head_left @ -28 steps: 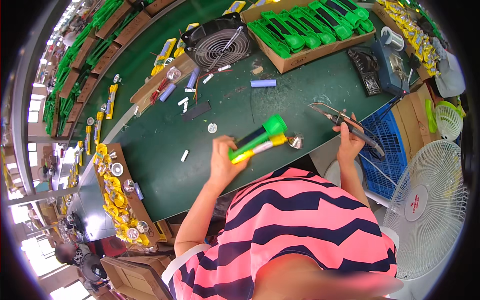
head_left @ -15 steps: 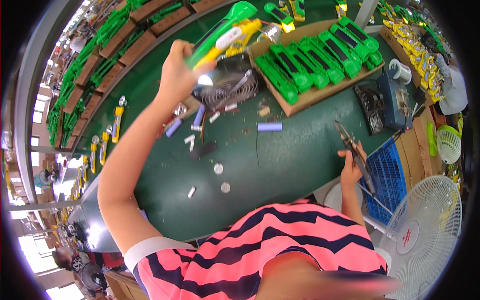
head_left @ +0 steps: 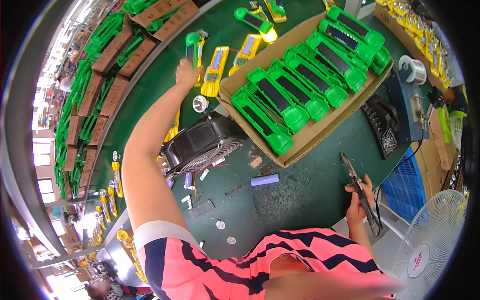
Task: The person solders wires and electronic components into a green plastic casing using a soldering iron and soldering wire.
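My left arm reaches far across the green table [head_left: 300, 200]. My left hand [head_left: 186, 74] grips the near end of a green and yellow torch [head_left: 194, 46], which lies on the table beside other yellow torch halves [head_left: 215, 70]. At the table's near right edge, my right hand [head_left: 357, 202] is closed around a slim dark soldering iron [head_left: 354, 175]. Its tip points away from me and a cable trails down from it. A pale blue cylindrical cell [head_left: 265, 180] lies on the table left of that hand.
A cardboard box [head_left: 305, 145] full of green torch bodies sits at centre right. A black fan [head_left: 200, 142] lies beside it, under my left arm. A black parts tray [head_left: 382, 127], a wire spool [head_left: 412, 70], a blue crate [head_left: 405, 187] and a white standing fan [head_left: 430, 245] are on the right.
My left hand has carried the green and yellow torch from near my chest up and away to the far side of the table. My right hand with the iron stayed put.
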{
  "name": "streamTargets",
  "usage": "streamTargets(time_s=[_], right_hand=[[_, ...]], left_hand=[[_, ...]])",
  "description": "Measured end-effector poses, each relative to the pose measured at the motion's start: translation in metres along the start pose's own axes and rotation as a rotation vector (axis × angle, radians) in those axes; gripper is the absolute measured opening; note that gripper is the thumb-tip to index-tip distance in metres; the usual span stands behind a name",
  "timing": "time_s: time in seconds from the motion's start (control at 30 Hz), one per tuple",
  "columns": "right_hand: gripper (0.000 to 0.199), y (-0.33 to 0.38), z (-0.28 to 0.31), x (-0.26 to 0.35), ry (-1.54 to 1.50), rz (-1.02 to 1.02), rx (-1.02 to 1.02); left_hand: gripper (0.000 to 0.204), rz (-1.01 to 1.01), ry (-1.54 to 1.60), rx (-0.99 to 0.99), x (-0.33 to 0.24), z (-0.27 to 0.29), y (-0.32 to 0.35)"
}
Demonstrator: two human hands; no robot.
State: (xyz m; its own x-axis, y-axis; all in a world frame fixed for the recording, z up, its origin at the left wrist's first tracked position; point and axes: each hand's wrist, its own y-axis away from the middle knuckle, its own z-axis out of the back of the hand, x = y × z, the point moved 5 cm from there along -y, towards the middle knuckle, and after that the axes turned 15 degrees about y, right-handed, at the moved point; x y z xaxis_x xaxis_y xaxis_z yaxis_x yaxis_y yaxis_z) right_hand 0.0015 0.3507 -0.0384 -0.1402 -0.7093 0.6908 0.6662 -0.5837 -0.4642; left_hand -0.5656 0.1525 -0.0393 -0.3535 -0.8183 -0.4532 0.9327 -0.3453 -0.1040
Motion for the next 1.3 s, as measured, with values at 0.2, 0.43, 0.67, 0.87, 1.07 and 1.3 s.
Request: streamTargets(time_s=[0.2,0.43,0.67,0.87,1.07,1.3], right_hand=[[0.024,-0.002,0.002,0.000,0.021,0.014,0.030],[0.017,-0.003,0.001,0.007,0.033,0.022,-0.048],[0.027,-0.107,0.025,0.050,0.310,0.333,-0.146],[0.058,-0.234,-0.025,0.003,0.600,0.464,-0.128],[0.064,-0.258,-0.087,-0.026,0.807,0.433,0.263],[0.062,-0.283,-0.104,-0.056,0.770,0.493,0.304]], left_hand=[[0.052,-0.784,-0.617,0.200,-0.109,0.026,0.035],[0.018,-1.433,-0.516,0.403,-0.128,0.018,0.070],[0.035,-1.266,-0.400,-0.024,-0.213,0.183,0.136],[0.043,-0.829,-0.423,0.519,-0.235,0.181,0.305],[0.041,-0.815,-0.292,0.465,-0.149,0.092,0.470],[0.054,-0.344,0.149,0.272,-0.111,0.077,0.501]])
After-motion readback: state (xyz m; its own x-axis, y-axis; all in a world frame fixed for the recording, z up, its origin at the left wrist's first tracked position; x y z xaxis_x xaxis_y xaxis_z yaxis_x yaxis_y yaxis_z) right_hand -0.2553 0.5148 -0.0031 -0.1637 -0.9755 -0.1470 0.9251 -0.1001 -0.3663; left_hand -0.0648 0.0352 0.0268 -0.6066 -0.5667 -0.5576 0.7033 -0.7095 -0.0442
